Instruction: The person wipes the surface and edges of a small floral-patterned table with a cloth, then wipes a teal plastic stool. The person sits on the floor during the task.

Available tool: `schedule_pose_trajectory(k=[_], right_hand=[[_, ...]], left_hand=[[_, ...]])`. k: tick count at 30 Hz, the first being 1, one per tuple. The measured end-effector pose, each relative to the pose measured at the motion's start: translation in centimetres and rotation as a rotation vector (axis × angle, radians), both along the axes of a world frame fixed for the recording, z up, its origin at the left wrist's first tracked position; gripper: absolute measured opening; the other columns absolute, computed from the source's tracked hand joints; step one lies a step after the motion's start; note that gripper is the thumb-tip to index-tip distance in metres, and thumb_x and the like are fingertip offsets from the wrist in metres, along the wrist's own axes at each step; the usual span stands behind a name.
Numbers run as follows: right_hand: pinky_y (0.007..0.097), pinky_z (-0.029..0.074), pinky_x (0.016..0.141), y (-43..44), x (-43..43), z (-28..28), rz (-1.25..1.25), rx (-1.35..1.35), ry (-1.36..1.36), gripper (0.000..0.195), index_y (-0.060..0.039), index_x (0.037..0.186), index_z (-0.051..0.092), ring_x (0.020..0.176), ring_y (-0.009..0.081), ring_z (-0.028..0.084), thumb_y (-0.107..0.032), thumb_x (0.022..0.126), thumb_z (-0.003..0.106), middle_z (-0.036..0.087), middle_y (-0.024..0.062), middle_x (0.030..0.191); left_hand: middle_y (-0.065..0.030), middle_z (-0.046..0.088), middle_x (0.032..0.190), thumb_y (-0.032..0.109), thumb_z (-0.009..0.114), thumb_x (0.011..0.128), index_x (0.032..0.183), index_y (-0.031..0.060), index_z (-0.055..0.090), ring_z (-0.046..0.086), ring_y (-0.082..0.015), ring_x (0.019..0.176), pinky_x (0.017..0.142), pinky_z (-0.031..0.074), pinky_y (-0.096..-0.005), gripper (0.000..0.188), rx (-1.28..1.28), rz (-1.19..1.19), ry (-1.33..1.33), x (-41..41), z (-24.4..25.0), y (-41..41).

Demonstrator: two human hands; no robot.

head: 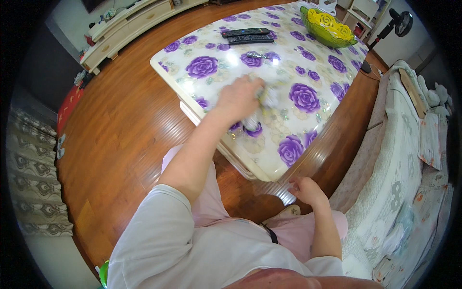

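Observation:
My left hand (242, 96) reaches over the near left part of the table, blurred by motion. Its curled fingers hold a crumpled whitish and yellow thing (267, 97), perhaps a cloth or plastic film; the blur hides its exact kind. Beneath the hand, a pale part of it seems to touch the tabletop (202, 88), which has a purple rose pattern. My right hand (305, 189) hangs low beside the table's near corner, over the floor, fingers loosely bent and holding nothing.
Two black remote controls (249, 36) lie beyond my left hand, near a small silvery item (257, 55). A green bowl with a yellow openwork liner (325, 29) stands farther back. To the right is a covered sofa (382, 159); a fan (400, 23) stands behind the table.

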State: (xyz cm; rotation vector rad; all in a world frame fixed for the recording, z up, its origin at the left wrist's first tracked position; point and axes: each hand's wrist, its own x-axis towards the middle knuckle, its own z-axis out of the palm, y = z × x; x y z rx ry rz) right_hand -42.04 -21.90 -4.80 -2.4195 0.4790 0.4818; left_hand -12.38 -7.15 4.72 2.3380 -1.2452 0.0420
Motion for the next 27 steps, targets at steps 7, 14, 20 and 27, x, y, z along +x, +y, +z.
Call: schedule_pose_trajectory(k=[7,14,20,27], right_hand=[[0.0442,0.051,0.079,0.1,-0.1,0.2,-0.011,-0.007,-0.012,0.037,-0.0013,0.109,0.065,0.090,0.0372,0.064,-0.025,0.081,0.071,0.068,0.0211,0.092],[0.0441,0.051,0.080,-0.1,-0.2,-1.1,-0.018,0.022,-0.011,0.037,-0.0019,0.110,0.065,0.091,0.0365,0.064,-0.025,0.082,0.071,0.068,0.0202,0.094],[0.0444,0.051,0.081,-0.5,-0.4,-1.5,-0.013,0.024,-0.002,0.037,-0.0022,0.111,0.066,0.091,0.0365,0.064,-0.025,0.082,0.070,0.068,0.0201,0.095],[0.0438,0.050,0.082,-0.2,-0.2,-0.1,-0.007,0.001,0.034,0.037,-0.0014,0.111,0.066,0.093,0.0369,0.064,-0.024,0.082,0.070,0.068,0.0211,0.097]], left_hand=[[-0.0195,0.056,0.103,0.011,0.067,0.075,0.116,0.0122,0.057,0.056,-0.0386,0.103,0.087,0.048,-0.0445,0.042,-0.128,0.121,-0.026,-0.3,-1.5,-1.1],[-0.0178,0.054,0.099,0.004,0.066,0.070,0.108,0.0117,0.059,0.056,-0.0361,0.097,0.081,0.048,-0.0441,0.040,-0.208,-0.288,-0.010,-8.2,-1.8,-3.3],[-0.0158,0.055,0.101,0.007,0.065,0.072,0.112,0.0144,0.059,0.058,-0.0345,0.099,0.080,0.050,-0.0445,0.041,-0.066,-0.271,0.023,-7.2,-0.4,-2.7],[-0.0141,0.057,0.105,0.012,0.063,0.077,0.115,0.0153,0.058,0.057,-0.0343,0.105,0.084,0.049,-0.0442,0.038,-0.017,0.096,-0.019,0.2,-0.3,-0.5]])
